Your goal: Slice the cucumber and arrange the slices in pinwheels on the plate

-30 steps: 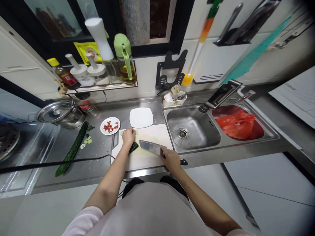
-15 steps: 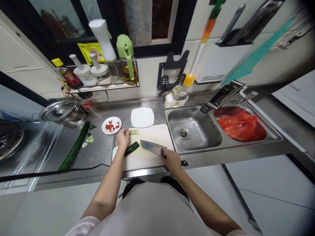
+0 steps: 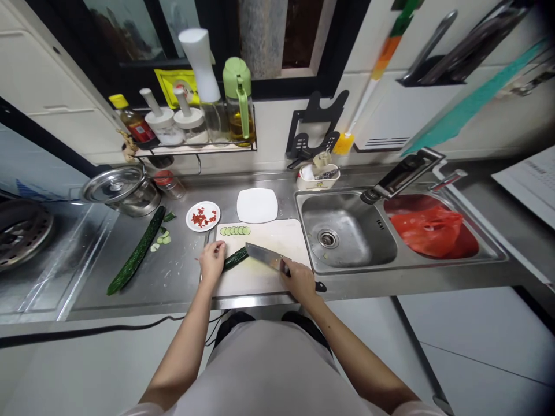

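Note:
My right hand (image 3: 300, 279) is closed around the handle of a kitchen knife (image 3: 264, 256), its broad blade pointing left over the white cutting board (image 3: 277, 234). The blade's tip is at the right end of a dark green cucumber piece (image 3: 235, 259). At the left end of that piece is my left hand (image 3: 212, 261), fingers loosely bent and apart, with nothing seen in them. I cannot tell whether it touches the cucumber. Behind it, a row of overlapping cucumber slices (image 3: 235, 230) lies along the board's far left edge.
A long cucumber (image 3: 136, 254) and small cucumber scraps (image 3: 163, 238) lie left on the steel counter. A plate with red bits (image 3: 191, 218) and a white square plate (image 3: 257, 205) stand behind the board. At right is a sink (image 3: 347, 231); a red bag (image 3: 427, 228) fills its second basin.
My left hand has moved from the slices back toward me, beside the cucumber piece's left end, leaving the row in full view. The knife has come to the piece's right end. The view has shifted slightly.

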`<state>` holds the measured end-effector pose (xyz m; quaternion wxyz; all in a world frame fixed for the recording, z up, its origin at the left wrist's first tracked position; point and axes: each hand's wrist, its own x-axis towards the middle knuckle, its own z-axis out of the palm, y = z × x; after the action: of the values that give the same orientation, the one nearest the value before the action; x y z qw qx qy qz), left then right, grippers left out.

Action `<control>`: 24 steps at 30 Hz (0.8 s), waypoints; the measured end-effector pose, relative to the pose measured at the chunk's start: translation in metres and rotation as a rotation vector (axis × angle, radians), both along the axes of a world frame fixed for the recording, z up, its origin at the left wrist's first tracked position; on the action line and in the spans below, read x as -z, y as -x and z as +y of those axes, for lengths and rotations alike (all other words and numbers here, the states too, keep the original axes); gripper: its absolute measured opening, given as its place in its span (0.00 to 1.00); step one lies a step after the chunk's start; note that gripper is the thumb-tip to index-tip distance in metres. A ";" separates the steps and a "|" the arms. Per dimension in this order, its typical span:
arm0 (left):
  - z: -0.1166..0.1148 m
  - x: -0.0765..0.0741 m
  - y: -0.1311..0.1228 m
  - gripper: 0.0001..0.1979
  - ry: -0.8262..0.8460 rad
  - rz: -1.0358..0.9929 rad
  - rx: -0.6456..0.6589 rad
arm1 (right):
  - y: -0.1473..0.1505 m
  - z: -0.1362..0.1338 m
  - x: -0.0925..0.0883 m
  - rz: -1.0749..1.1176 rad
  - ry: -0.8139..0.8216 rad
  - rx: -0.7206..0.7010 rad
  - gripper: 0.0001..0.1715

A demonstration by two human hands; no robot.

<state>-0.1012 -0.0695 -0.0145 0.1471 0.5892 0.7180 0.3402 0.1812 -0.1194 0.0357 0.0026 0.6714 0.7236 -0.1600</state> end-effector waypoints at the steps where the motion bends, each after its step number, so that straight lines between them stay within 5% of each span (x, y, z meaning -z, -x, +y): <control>1: -0.003 0.000 -0.002 0.14 -0.007 0.009 0.033 | 0.001 0.000 0.000 0.018 0.017 0.005 0.20; 9: -0.010 0.001 -0.023 0.11 -0.046 0.063 0.287 | 0.017 0.012 -0.003 0.181 0.157 0.025 0.18; 24: -0.008 0.009 -0.027 0.11 -0.050 0.002 0.367 | 0.047 0.021 -0.013 0.147 0.224 -0.094 0.16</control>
<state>-0.0741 -0.0778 -0.0235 0.1915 0.7141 0.5899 0.3247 0.1344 -0.0981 0.0489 0.0322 0.6187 0.7302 -0.2881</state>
